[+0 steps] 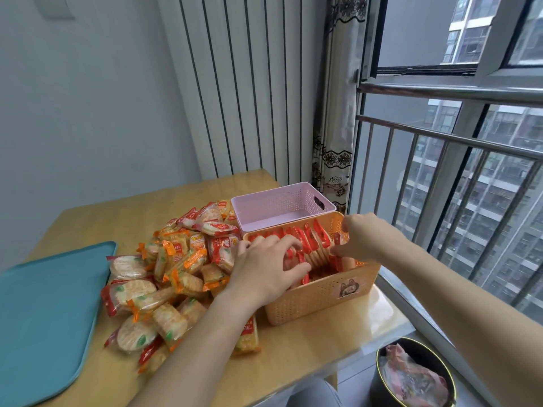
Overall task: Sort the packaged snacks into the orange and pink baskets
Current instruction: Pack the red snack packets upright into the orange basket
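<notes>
Red-wrapped cracker packs stand on edge in a row inside the orange basket, and we press both ends of that row together. Our left hand curls its fingers over the row's near-left end, thumb tucked against a pack; our right hand pinches the far-right end with fingers bent narrow. Touching the orange basket's far side sits the pink basket. Left of the orange basket, a loose heap of rice cracker packets spreads over the wooden table, reaching a teal tray.
</notes>
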Motion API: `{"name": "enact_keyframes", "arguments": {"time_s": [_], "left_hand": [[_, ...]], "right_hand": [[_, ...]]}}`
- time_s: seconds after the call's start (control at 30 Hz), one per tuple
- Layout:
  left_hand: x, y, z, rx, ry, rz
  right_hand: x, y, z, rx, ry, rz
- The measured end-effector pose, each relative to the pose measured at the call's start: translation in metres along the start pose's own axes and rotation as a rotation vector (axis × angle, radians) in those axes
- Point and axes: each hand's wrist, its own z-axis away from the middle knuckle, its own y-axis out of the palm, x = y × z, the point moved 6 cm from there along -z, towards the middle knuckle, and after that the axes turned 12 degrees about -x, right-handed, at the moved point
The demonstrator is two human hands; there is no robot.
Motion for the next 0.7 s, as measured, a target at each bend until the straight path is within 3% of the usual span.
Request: {"name": "enact_keyframes", "arguments": {"time_s": [0.1, 0.23, 0.5, 0.7], "left_hand": [[-0.005, 0.005, 0.000, 0.095, 0.055, -0.074], [0.005, -0.001, -0.001, 0.065, 0.028, -0.133], [0.014, -0.004, 0.000, 0.047, -0.043, -0.103], [0.004, -0.006, 0.000, -0.003, -0.085, 0.274]], "right_hand": [[0.002, 0.001, -0.002, 0.053, 0.011, -0.070], [-0.009, -0.027, -0.009, -0.010, 0.048, -0.177], [0.003, -0.053, -0.008, 0.076, 0.256, -0.829], [0.028, -0.023, 0.003, 0.163, 0.296, -0.959]]}}
